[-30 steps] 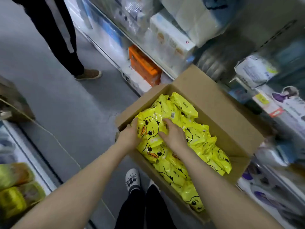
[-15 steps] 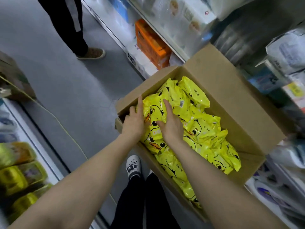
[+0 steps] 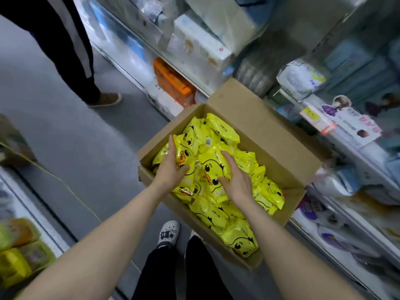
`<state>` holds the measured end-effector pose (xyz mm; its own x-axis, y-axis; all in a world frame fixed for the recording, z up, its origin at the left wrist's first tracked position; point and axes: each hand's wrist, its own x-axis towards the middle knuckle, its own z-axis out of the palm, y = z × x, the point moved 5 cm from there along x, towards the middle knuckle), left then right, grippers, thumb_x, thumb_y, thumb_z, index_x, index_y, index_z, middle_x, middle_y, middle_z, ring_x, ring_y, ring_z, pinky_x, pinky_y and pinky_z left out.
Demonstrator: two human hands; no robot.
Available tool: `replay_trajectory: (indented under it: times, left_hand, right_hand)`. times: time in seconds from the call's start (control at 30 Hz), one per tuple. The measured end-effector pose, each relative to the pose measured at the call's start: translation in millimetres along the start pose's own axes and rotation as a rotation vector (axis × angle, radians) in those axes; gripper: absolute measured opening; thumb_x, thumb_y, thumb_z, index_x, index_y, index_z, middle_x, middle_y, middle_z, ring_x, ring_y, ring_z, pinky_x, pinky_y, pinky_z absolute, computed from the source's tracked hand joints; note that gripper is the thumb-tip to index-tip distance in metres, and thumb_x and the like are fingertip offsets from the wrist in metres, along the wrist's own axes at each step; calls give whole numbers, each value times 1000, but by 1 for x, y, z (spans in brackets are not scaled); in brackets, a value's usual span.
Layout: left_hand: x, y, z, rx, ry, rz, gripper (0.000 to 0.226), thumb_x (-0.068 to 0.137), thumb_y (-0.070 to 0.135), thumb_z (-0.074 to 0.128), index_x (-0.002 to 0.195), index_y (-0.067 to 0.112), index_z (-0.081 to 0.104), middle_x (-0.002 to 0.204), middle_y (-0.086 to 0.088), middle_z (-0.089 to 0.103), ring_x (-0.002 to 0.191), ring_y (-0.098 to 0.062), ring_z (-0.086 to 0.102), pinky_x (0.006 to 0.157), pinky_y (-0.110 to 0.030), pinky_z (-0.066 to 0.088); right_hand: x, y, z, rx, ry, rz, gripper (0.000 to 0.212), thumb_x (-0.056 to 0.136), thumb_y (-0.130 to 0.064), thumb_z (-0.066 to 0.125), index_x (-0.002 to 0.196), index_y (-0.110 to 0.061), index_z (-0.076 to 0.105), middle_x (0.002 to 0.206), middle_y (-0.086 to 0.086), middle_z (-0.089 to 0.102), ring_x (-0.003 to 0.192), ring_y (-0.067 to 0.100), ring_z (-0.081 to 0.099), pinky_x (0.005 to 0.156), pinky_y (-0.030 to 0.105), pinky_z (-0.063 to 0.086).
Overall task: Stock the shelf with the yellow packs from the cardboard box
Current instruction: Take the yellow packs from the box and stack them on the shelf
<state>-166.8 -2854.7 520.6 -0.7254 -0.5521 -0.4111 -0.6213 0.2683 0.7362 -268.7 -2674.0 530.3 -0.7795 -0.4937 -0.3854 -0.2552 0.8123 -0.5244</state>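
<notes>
Judging from the head view, stocking is at an early stage: the cardboard box (image 3: pixel 270 131) is nearly full of yellow packs (image 3: pixel 238 237), heaped loosely, and none of them shows on the shelf (image 3: pixel 355 154) just beside the box to the right. Every pack in sight lies in the box or is held over it. The left grip (image 3: pixel 171 167) grasps a duck-faced pack (image 3: pixel 184 152) near the box's left wall, thumb across its front and fingers along its side, the pack tilted up. The right grip (image 3: pixel 237 180) grasps a second pack (image 3: pixel 213 167) beside it, fingers spread over the top and thumb pressed to its lower edge. Lifting out and placing are all left to do.

Half a second ago both grips sat close together around one clump. Now they are apart, each on its own pack.
</notes>
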Motion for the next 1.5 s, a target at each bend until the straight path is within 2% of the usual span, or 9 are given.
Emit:
replay_trajectory:
  times: [0.2,0.4,0.57,0.8,0.97,1.13,1.27,1.37,1.5]
  left_hand:
    - [-18,80,4,61,-112,323,87,90,11,65,152,42,12,153,2,37,131,-23,45,98,-25,34]
    - [-48,165,10,76,-210,569,75,90,9,62,149,42,27,145,-3,48,128,-25,47,96,-22,34]
    - [-79,225,19,96,-298,740,55,89,12,60,131,45,45,129,-3,58,117,-27,53,100,-41,43]
    - [-118,300,24,57,-342,811,43,86,25,63,123,43,52,118,4,61,105,-20,56,91,-33,45]
    - [-143,350,33,30,-357,855,27,93,35,55,118,44,54,113,6,61,101,-23,59,92,-38,48]
    - [-164,397,49,47,-342,920,35,93,25,53,122,44,53,119,1,61,87,-22,61,82,-36,51]
    - [-178,433,59,-29,-294,934,38,93,17,56,124,38,55,124,5,58,89,-22,61,77,-34,49]
    - [-184,457,67,-51,-257,932,37,93,15,56,123,38,56,123,8,56,71,-21,58,58,-27,49]
    - [-180,484,71,-66,-178,944,36,93,18,59,121,42,57,123,7,59,95,-23,63,80,-38,54]
  right_hand:
    - [-40,9,-76,106,205,30,69,87,-18,68,139,-48,36,137,-5,56,123,30,51,96,36,37]
    - [-98,17,-147,146,476,74,48,83,-22,72,118,-46,50,128,-13,61,116,22,57,87,31,40]
    - [-156,18,-200,195,680,77,38,79,-18,75,106,-40,59,110,-12,65,105,20,60,80,29,40]
    - [-224,21,-265,155,865,132,34,80,-18,74,105,-38,62,111,-12,66,104,18,58,75,25,30]
    - [-255,29,-310,141,944,117,35,79,-19,75,104,-39,62,102,-18,62,101,18,60,84,31,40]
    - [-272,45,-359,100,1004,80,34,79,-20,74,104,-40,62,102,-17,61,93,16,55,82,31,40]
    - [-274,61,-400,91,1002,22,35,78,-20,74,103,-41,62,104,-14,63,94,18,57,83,32,44]
    - [-268,73,-428,68,984,-30,35,78,-21,73,104,-41,61,112,-12,66,100,19,58,88,34,45]
    - [-251,81,-459,17,953,-73,34,81,-20,73,109,-36,63,115,-5,66,98,22,57,82,29,39]
